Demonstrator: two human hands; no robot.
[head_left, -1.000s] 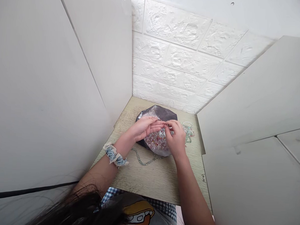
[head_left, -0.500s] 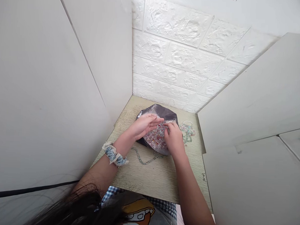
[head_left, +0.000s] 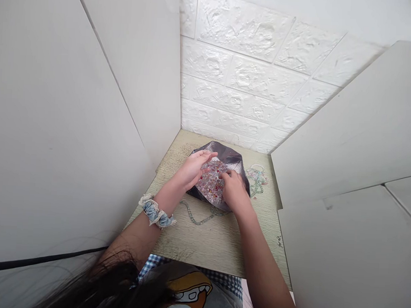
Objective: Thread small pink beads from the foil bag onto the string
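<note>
Fingers [head_left: 229, 174] of the right hand [head_left: 237, 191] were bent down to the loose beads [head_left: 211, 187] inside the dark pouch [head_left: 230, 154] on the bench [head_left: 204, 249]; whether they pinched one, I could not tell. Above its left side, the left hand [head_left: 193, 170] was opened, fingers loosely spread. Some stringing seemed done, since a beaded strand [head_left: 198, 223] lay in front and a tangled bunch [head_left: 259, 178] at right, but very many beads were left loose.

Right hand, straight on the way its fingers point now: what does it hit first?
The beads in the bag, most likely. The right hand has its curled fingertips over or among them; depth is unclear, so it may already be touching.
</note>
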